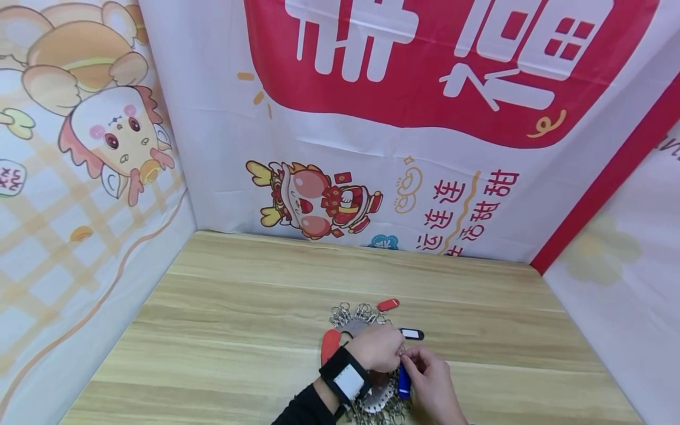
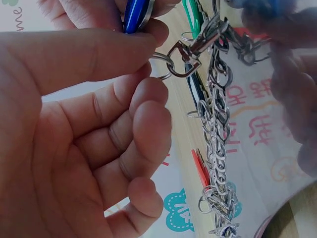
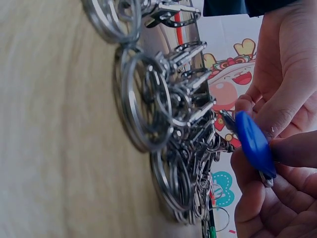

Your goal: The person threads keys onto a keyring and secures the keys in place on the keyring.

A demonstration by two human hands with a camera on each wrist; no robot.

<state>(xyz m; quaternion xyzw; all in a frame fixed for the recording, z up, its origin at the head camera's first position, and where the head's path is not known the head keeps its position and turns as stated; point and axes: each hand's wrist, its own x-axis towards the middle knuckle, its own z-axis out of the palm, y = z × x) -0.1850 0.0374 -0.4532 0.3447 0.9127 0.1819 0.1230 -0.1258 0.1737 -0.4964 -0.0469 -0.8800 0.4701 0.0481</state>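
A round metal disc (image 1: pixel 376 400), fringed with many snap clips and split rings, lies on the table under my hands. My left hand (image 1: pixel 376 347) pinches a split ring (image 2: pixel 163 66) between thumb and forefinger; that ring hangs from a metal clip (image 2: pixel 185 58) on the disc's edge. Close beside it, my right hand (image 1: pixel 432 378) holds a blue key tag (image 1: pixel 405 381) with thumb and fingers. In the right wrist view the blue tag (image 3: pixel 255 141) lies edge-on between the fingertips of both hands. Whether tag and ring are linked is hidden by the fingers.
A red tag (image 1: pixel 388 304) and a black tag (image 1: pixel 411 334) with a white label lie beyond the disc. A green tag (image 2: pixel 193 17) shows along its edge in the left wrist view. At the disc's left is a red rounded piece (image 1: pixel 330 343). Printed cloth (image 1: pixel 223 147) walls the table (image 1: pixel 239 295).
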